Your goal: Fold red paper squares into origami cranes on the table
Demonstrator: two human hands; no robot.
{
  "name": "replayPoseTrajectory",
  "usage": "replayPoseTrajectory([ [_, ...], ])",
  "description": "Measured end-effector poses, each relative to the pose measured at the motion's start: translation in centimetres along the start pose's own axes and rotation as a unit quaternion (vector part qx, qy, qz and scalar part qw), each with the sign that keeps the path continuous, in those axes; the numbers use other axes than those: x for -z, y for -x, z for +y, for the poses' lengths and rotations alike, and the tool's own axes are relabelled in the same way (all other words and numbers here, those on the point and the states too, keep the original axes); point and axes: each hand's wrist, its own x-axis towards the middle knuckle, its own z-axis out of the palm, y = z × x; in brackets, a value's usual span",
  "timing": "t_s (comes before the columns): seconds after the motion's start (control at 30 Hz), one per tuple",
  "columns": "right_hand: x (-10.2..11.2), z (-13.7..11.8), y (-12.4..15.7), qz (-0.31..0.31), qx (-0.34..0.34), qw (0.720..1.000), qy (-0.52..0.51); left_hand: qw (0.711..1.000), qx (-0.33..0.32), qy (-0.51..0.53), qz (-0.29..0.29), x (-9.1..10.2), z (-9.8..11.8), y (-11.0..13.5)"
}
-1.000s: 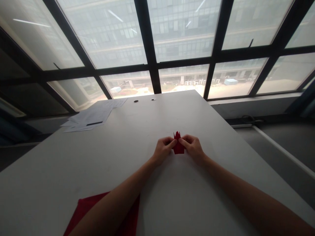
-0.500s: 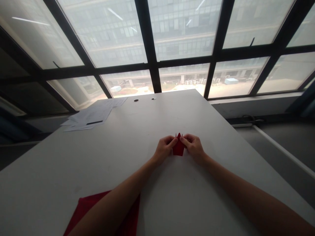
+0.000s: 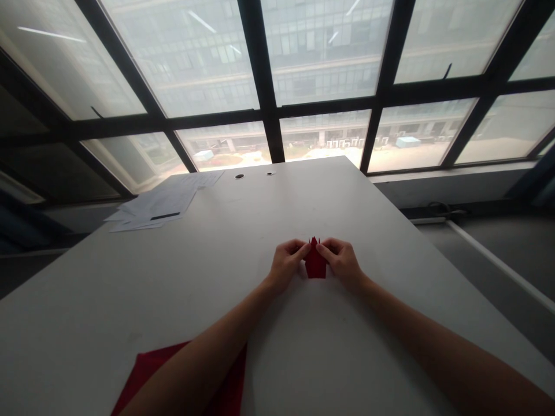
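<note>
A small folded piece of red paper (image 3: 316,267) is held upright over the white table, with a peak in the middle of its top and a thin point on either side. My left hand (image 3: 289,261) pinches its left edge between thumb and fingers. On the right edge, my right hand (image 3: 340,259) grips it the same way, thumb toward me. Fingers behind the paper are partly hidden. Under my left forearm lies a larger red sheet (image 3: 154,370), partly covered by the arm.
The white table (image 3: 269,219) reaches toward large dark-framed windows. Loose printed papers (image 3: 167,196) lie at its far left, with a dark strip (image 3: 165,216) on them. Two round holes sit near the far edge. A white rail (image 3: 498,263) runs beyond the right edge.
The folded red paper has tilted slightly and its lower edge sits a little lower and further right. Both hands keep their pinch with only tiny shifts.
</note>
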Motion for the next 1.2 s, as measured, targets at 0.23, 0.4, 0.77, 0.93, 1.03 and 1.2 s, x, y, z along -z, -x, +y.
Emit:
replayPoseTrajectory([
  [0.23, -0.2, 0.0, 0.2, -0.049, -0.022, 0.998, 0.036, 0.997, 0.003, 0.068, 0.034, -0.1, -0.1, 0.0],
  [0.4, 0.2, -0.7, 0.1, -0.080, -0.073, 0.994, -0.027, 0.995, 0.016, 0.096, -0.010, 0.3, -0.1, -0.3],
  [0.77, 0.4, -0.8, 0.0, -0.100, -0.070, 0.992, -0.039, 0.995, -0.037, 0.087, -0.024, 0.3, -0.2, -0.2],
  [0.93, 0.6, -0.6, 0.0, -0.087, -0.070, 0.993, -0.042, 0.994, -0.053, 0.090, -0.006, 0.2, 0.0, -0.1],
  [1.03, 0.5, -0.4, -0.1, -0.065, -0.068, 0.995, -0.043, 0.996, -0.060, 0.069, -0.003, 0.1, 0.5, 0.1],
  [1.2, 0.4, -0.3, -0.1, -0.032, -0.055, 0.997, -0.052, 0.997, -0.076, 0.014, -0.012, -0.2, 1.3, 0.4],
])
